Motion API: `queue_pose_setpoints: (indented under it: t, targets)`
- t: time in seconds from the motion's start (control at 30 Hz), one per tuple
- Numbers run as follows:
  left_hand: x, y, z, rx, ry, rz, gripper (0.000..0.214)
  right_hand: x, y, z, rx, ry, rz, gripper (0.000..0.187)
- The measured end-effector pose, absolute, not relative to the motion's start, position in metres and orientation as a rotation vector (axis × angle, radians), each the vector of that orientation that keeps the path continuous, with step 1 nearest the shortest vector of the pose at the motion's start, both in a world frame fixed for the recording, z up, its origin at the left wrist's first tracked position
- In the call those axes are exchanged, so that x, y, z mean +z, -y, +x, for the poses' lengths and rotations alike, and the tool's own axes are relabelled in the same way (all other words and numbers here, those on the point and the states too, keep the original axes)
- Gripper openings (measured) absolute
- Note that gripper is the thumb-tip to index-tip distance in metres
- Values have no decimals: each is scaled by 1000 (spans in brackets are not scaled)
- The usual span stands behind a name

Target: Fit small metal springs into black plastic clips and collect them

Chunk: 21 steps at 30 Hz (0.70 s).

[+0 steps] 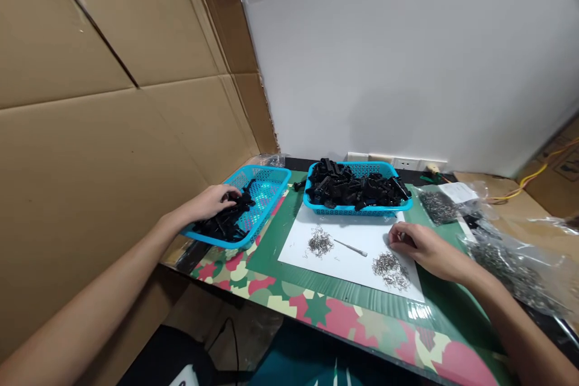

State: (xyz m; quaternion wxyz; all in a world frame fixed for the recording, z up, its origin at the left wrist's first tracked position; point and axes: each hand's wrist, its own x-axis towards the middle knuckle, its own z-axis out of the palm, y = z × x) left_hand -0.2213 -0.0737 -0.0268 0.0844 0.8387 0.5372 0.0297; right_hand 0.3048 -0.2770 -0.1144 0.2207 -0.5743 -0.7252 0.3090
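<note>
My left hand [215,201] reaches into the left blue basket [271,193], its fingers curled onto a black plastic part [245,198] at the top of a loose heap [224,224]. Which part of that piece lies under the fingertips is hidden. On the right, my right hand [414,241] rests at the edge of a white sheet [294,238], fingers bent in toward the thumb. Anything between those fingertips is too small to make out. Just beside it lies a pile of small metal springs [391,270]. A second small metal pile [320,242] and a thin metal tool [350,247] lie farther left.
A second blue basket [353,210], heaped with black plastic parts [353,186], stands at the back of the sheet. Clear bags of small metal pieces [438,206] lie at the right. Cardboard [136,151] walls the left side; wall sockets [407,163] sit behind.
</note>
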Motion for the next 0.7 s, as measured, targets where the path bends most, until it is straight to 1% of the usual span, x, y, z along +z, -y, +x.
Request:
queue_pose_setpoints:
  t: [0.1, 0.2, 0.3, 0.43, 0.57, 0.7]
  targets:
    - [-30, 74, -221, 77, -1596, 2537, 57, -114, 280, 307, 890, 1983, -1565, 28]
    - [-30, 70, -217, 71, -1567, 2584, 55, -113, 281, 309, 891, 1948, -1527, 30]
    - [-26, 66, -211, 127, -1533, 2626, 58, -110, 280, 309, 846, 1924, -1504, 28]
    - [-23, 56, -206, 270, -1543, 2645, 68, -106, 276, 309, 730, 1969, -1524, 26]
    - [-19, 53, -203, 380, -1642, 2629, 67, -106, 274, 309, 674, 1977, -1574, 21]
    - [-10, 63, -198, 442, -1789, 2578, 78, -110, 273, 311, 648, 1985, -1563, 18]
